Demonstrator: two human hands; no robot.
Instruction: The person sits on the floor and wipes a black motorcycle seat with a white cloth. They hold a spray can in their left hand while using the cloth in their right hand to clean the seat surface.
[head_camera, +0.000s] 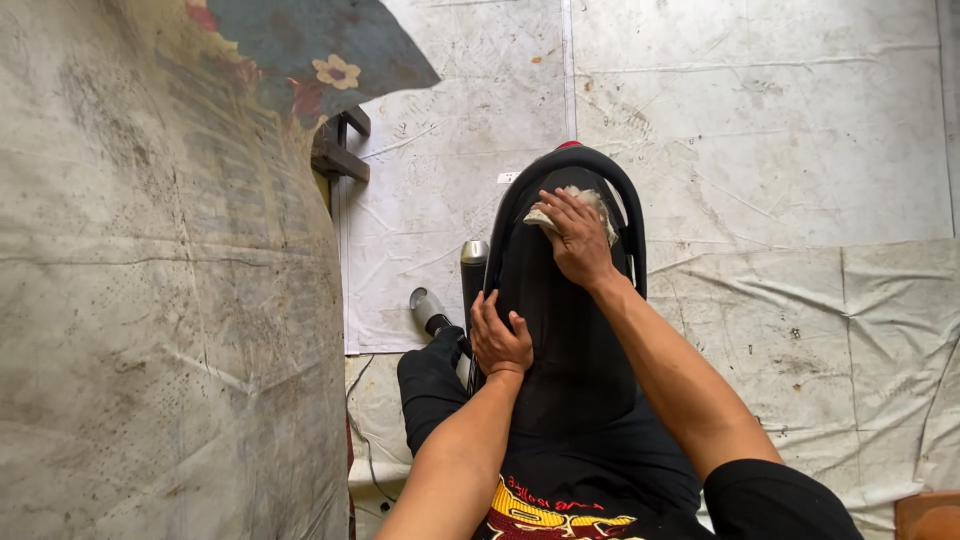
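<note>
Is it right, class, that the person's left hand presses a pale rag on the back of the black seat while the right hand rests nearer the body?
No, the hands are swapped. The head view shows the right hand pressing the pale rag on the black seat, and the left hand resting nearer the body.

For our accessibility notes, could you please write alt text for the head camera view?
Seen from above, a person's right hand presses a pale cloth onto the rear of a black motorcycle seat, while the left hand rests flat on the seat's left edge. A black grab rail arches around the seat's end, above worn white floor sheeting.
</note>
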